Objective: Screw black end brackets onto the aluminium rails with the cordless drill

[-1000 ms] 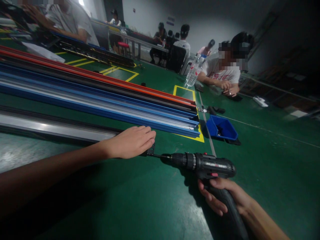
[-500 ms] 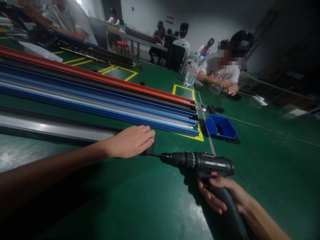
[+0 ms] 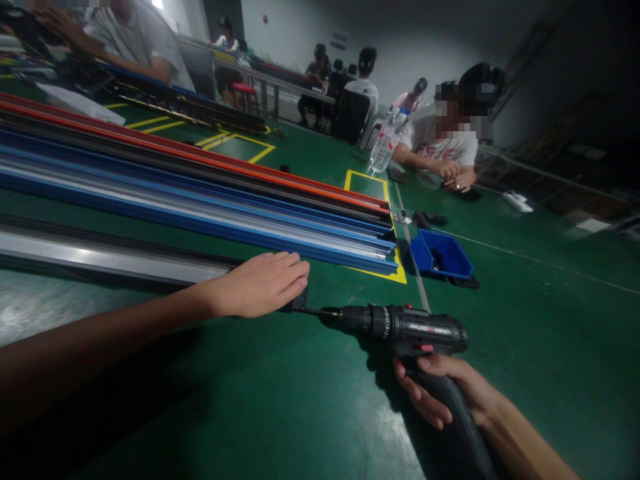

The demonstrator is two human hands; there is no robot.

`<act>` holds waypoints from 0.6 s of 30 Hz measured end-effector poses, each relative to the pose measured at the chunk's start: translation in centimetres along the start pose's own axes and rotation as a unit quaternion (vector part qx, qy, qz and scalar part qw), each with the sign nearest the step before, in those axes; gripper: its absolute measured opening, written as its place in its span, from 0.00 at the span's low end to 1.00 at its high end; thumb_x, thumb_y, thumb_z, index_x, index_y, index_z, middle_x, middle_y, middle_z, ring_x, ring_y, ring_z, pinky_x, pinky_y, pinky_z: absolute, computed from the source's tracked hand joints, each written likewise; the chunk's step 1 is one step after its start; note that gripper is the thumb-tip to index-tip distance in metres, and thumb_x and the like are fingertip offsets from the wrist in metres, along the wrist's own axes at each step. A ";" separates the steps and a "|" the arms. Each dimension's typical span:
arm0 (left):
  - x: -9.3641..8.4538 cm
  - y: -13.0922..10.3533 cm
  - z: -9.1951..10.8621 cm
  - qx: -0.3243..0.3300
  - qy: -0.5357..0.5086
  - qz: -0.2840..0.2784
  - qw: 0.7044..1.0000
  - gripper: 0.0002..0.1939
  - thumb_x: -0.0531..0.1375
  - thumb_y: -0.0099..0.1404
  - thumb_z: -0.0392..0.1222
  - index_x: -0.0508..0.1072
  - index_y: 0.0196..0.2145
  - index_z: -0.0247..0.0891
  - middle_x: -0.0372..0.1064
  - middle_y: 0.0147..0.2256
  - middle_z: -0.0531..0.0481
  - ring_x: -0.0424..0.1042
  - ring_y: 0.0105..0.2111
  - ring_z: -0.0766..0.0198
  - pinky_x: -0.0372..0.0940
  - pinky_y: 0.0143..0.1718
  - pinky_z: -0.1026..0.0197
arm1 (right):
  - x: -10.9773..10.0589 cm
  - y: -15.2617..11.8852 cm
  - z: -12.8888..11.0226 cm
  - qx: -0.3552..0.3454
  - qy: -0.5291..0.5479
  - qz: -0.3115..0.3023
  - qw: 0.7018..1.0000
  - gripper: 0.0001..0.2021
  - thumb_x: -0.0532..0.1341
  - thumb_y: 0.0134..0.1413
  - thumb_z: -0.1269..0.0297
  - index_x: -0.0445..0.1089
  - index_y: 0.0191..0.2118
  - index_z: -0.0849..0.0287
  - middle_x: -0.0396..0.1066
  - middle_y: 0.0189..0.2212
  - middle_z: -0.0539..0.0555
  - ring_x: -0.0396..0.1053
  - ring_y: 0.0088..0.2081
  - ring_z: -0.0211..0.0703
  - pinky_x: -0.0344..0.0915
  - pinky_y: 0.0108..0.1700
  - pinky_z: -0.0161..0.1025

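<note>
My right hand [image 3: 445, 390] wraps round the grip of a black cordless drill [image 3: 400, 327], which lies pointing left low over the green table. The drill's long bit reaches a small black end piece [image 3: 299, 300] at the right end of a long black and silver metal profile [image 3: 115, 257]. Over that end lies my left hand [image 3: 265, 283], its fingers closed round the profile and hiding most of the join. The exact contact between bit and end piece is too small to make out.
Behind my left hand lie several long blue profiles [image 3: 225, 217] and red profiles [image 3: 280, 179]. A blue bin [image 3: 443, 255] with small dark parts stands right of them. Water bottles [image 3: 385, 143] stand farther back, near a seated person [image 3: 450, 143] across the table [image 3: 550, 347].
Both hands and the drill stay almost in place. Only a very slight shift of the whole view shows.
</note>
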State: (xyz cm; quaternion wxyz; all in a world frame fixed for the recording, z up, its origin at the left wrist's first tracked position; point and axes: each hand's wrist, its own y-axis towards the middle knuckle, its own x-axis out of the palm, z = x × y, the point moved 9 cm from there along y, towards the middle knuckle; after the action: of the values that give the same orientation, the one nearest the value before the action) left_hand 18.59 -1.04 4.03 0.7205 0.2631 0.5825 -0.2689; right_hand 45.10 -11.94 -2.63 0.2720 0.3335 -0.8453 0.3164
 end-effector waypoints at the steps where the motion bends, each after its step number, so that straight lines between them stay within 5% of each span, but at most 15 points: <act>1: 0.0 0.0 0.0 0.001 -0.001 0.001 1.000 0.17 0.46 0.82 0.47 0.71 0.43 0.39 0.71 0.40 0.45 0.69 0.40 0.53 0.61 0.44 0.51 | 0.0 0.0 0.0 0.000 0.000 -0.002 1.000 0.16 0.65 0.69 0.57 0.81 0.49 0.68 0.74 0.31 0.54 0.61 0.18 0.26 0.71 0.26 0.29; 18: -0.2 -0.1 0.0 0.007 -0.015 0.021 1.000 0.16 0.47 0.82 0.46 0.72 0.43 0.39 0.71 0.39 0.46 0.69 0.39 0.54 0.62 0.43 0.52 | 0.1 0.1 0.1 -0.005 -0.003 -0.011 1.000 0.16 0.64 0.69 0.58 0.80 0.49 0.67 0.74 0.31 0.53 0.61 0.18 0.26 0.71 0.26 0.29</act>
State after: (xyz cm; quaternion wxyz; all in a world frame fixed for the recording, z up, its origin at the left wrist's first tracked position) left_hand 18.48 -1.04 4.18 0.7327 0.2762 0.5642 -0.2617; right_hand 44.97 -11.96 -2.65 0.2751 0.3419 -0.8441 0.3080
